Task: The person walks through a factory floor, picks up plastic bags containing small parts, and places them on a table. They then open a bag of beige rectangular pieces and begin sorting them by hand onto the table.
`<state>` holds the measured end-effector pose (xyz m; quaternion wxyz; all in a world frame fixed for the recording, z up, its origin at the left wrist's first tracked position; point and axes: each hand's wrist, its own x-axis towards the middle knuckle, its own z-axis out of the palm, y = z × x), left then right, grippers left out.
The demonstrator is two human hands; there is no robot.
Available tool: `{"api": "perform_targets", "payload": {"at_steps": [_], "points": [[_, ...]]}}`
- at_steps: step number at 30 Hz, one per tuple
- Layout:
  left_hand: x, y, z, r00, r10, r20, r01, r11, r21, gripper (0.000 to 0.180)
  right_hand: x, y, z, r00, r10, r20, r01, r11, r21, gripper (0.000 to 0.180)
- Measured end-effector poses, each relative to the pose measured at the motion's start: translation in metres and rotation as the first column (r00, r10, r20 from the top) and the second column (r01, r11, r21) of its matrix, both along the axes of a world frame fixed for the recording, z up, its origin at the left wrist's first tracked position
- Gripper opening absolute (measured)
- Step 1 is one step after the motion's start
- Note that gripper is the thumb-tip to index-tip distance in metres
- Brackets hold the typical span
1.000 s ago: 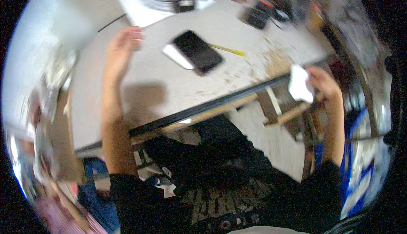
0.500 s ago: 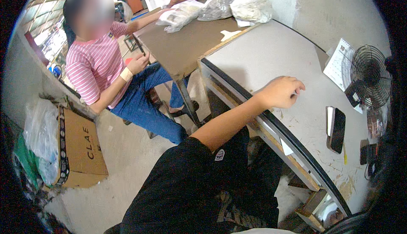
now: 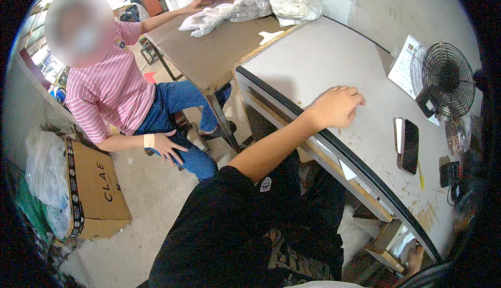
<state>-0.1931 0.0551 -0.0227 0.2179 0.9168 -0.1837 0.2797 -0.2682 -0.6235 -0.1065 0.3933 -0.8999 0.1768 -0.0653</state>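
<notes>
My left hand point(image 3: 336, 108) lies palm down on the grey table point(image 3: 323, 58), near its dark front edge, and holds nothing. To its right a black phone point(image 3: 408, 146) rests on a thin white item. Only a sliver of my right hand point(image 3: 415, 257) shows at the lower right, under the table's end beside a wooden frame point(image 3: 383, 254). A whitish patch point(image 3: 402, 243) sits against that hand, but I cannot tell if it is gripped.
A small black fan point(image 3: 449, 79) and a desk calendar point(image 3: 404, 66) stand at the table's back. A yellow pencil point(image 3: 420, 169) lies by the phone. At the brown table point(image 3: 209, 48) with plastic bags point(image 3: 250, 3), a person in a pink striped shirt point(image 3: 107, 92) sits. A cardboard box point(image 3: 94, 189) stands on the floor.
The view has swung from the table's right end to the left, bringing the seated person and the box into sight. My left hand stays flat on the table. My right hand has slipped almost out of view.
</notes>
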Motion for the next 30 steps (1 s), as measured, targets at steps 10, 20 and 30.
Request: {"api": "perform_targets", "payload": {"at_steps": [10, 20, 30], "points": [[-0.001, 0.006, -0.001, 0.998, -0.058, -0.029, 0.057, 0.998, -0.041, 0.032, 0.01, 0.048, -0.02, 0.996, -0.081, 0.048, 0.084, 0.993, -0.077, 0.025], [-0.093, 0.097, 0.001, 0.952, 0.306, -0.002, -0.306, 0.951, -0.053, 0.042, 0.01, 0.092, -0.045, 0.98, -0.183, 0.079, 0.19, 0.978, -0.081, 0.024], [-0.092, 0.094, -0.021, 0.804, 0.591, 0.068, -0.593, 0.787, 0.171, 0.052, -0.019, 0.072, -0.063, 0.947, -0.296, 0.125, 0.304, 0.951, -0.055, 0.023]]}}
